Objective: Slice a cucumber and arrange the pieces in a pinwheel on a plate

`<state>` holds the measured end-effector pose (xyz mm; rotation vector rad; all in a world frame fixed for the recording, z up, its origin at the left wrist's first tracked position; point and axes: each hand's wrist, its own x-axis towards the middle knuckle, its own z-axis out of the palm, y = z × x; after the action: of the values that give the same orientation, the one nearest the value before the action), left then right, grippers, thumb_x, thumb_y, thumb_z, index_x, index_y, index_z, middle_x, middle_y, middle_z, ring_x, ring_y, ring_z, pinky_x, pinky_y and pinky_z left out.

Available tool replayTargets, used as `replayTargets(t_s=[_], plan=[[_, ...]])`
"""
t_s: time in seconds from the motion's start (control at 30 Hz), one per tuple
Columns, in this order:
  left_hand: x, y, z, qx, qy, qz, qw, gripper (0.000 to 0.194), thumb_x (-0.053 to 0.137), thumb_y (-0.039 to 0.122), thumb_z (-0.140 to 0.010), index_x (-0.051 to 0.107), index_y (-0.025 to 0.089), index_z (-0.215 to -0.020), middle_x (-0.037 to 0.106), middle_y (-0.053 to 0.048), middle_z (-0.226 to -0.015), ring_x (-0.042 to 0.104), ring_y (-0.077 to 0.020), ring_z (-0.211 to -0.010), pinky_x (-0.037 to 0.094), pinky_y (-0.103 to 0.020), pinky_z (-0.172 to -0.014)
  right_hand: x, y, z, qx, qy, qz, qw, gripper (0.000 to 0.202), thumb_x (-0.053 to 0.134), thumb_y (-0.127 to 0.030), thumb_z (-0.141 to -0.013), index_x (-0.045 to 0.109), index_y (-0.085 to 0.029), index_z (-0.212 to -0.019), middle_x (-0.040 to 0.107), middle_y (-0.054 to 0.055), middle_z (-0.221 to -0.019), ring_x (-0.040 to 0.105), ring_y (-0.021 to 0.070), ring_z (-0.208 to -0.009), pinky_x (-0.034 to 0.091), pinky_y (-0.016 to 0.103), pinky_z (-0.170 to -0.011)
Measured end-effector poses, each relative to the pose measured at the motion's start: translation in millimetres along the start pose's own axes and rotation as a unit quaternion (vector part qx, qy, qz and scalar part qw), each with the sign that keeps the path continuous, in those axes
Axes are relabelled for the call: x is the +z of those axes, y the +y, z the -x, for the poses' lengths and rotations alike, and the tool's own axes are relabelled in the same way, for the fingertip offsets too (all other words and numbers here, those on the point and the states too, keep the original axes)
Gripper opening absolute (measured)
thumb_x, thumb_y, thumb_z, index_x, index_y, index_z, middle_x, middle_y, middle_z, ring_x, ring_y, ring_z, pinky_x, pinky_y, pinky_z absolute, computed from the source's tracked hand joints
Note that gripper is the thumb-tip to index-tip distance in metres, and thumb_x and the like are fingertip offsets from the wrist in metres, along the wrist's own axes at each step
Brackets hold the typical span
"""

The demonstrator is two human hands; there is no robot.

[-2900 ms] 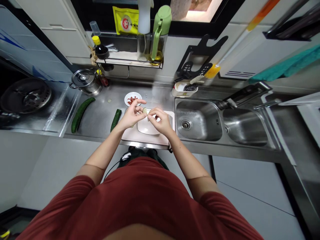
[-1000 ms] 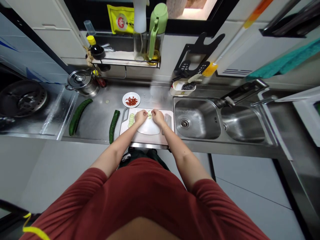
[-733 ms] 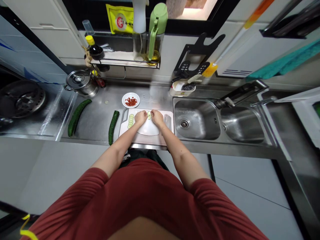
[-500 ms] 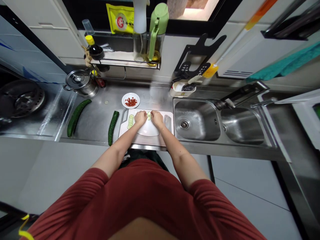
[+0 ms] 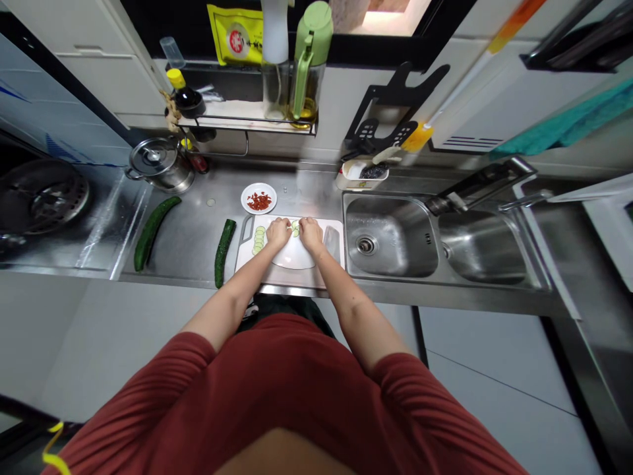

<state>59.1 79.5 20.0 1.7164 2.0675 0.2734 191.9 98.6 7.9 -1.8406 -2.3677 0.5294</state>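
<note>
My left hand (image 5: 279, 233) and my right hand (image 5: 311, 233) are close together at the far rim of a white plate (image 5: 293, 258). Between them lie pale green cucumber slices (image 5: 295, 228). The fingers of both hands are curled in and pinch at slices, though the fingertips are partly hidden. Under the plate is a light cutting board (image 5: 244, 256) with a grey handle at its left. A row of overlapping cucumber slices (image 5: 258, 241) runs along the board, left of my left hand. A flat greyish blade-like piece (image 5: 331, 241) lies right of my right hand.
A cut cucumber (image 5: 225, 254) and a whole one (image 5: 153, 234) lie on the steel counter to the left. Behind the board is a small plate (image 5: 245, 198) of chopped red pieces. A lidded pot (image 5: 171, 170) stands back left; a double sink (image 5: 390, 234) is at the right.
My hands stay at the plate's far rim with only slight finger movement. The view has shifted a little; the board, cucumbers and plates keep their places.
</note>
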Motion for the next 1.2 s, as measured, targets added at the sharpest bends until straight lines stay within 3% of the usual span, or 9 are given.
replayTargets(t_s=[0.2,0.33,0.5,0.6,0.83,1.2], plan=[[-1.3,-1.1,2.7,0.018,0.005,-0.010,1.000,0.023,0.051,0.022,-0.086,0.065,0.023,-0.104,0.061,-0.009,-0.111,0.056,-0.0246,-0.106,0.044,-0.034,-0.087,3.3,3.5,-1.7,0.002,0.008,-0.027,1.000,0.029,0.039,-0.022,-0.096,0.060,-0.018,-0.115,0.057,0.013,-0.115,0.048,0.0245,-0.106,0.041,0.031,-0.085],[-5.6,-2.3,9.3,0.033,-0.004,-0.013,0.999,0.029,0.048,0.018,-0.087,0.064,0.024,-0.112,0.058,-0.010,-0.114,0.053,-0.0235,-0.108,0.044,-0.032,-0.088,3.5,11.8,1.5,0.009,0.047,-0.068,0.997,0.032,0.034,-0.021,-0.097,0.060,-0.017,-0.115,0.058,0.012,-0.113,0.049,0.0233,-0.105,0.039,0.030,-0.088],[-2.4,-9.1,22.0,0.146,-0.010,-0.053,0.988,0.041,0.043,0.014,-0.090,0.059,0.026,-0.125,0.054,-0.011,-0.120,0.044,-0.0241,-0.116,0.042,-0.033,-0.091,3.9,16.1,18.2,0.031,0.065,-0.044,0.996,0.032,0.036,-0.024,-0.096,0.061,-0.019,-0.116,0.057,0.011,-0.113,0.048,0.0242,-0.106,0.038,0.031,-0.083],[5.0,-13.6,26.0,0.181,-0.020,-0.075,0.980,0.044,0.038,0.015,-0.092,0.055,0.027,-0.131,0.052,-0.012,-0.121,0.042,-0.0250,-0.116,0.042,-0.034,-0.090,5.6,12.7,28.6,0.022,0.052,-0.010,0.998,0.032,0.038,-0.025,-0.096,0.062,-0.020,-0.116,0.056,0.011,-0.112,0.046,0.0247,-0.106,0.038,0.031,-0.082],[17.9,-17.2,23.4,0.195,-0.013,-0.152,0.969,0.047,0.035,0.016,-0.093,0.046,0.029,-0.137,0.050,-0.010,-0.122,0.041,-0.0253,-0.113,0.040,-0.037,-0.089,8.5,4.0,36.1,-0.001,0.030,0.045,0.999,0.035,0.041,-0.025,-0.095,0.061,-0.023,-0.124,0.054,0.011,-0.115,0.043,0.0247,-0.107,0.037,0.032,-0.084],[17.0,-15.5,23.7,0.202,-0.005,-0.182,0.962,0.045,0.035,0.016,-0.093,0.047,0.026,-0.136,0.050,-0.011,-0.122,0.041,-0.0259,-0.112,0.041,-0.038,-0.088,11.5,3.4,36.4,-0.006,0.040,0.050,0.998,0.035,0.039,-0.025,-0.096,0.062,-0.021,-0.123,0.054,0.012,-0.113,0.042,0.0248,-0.104,0.035,0.033,-0.086]])
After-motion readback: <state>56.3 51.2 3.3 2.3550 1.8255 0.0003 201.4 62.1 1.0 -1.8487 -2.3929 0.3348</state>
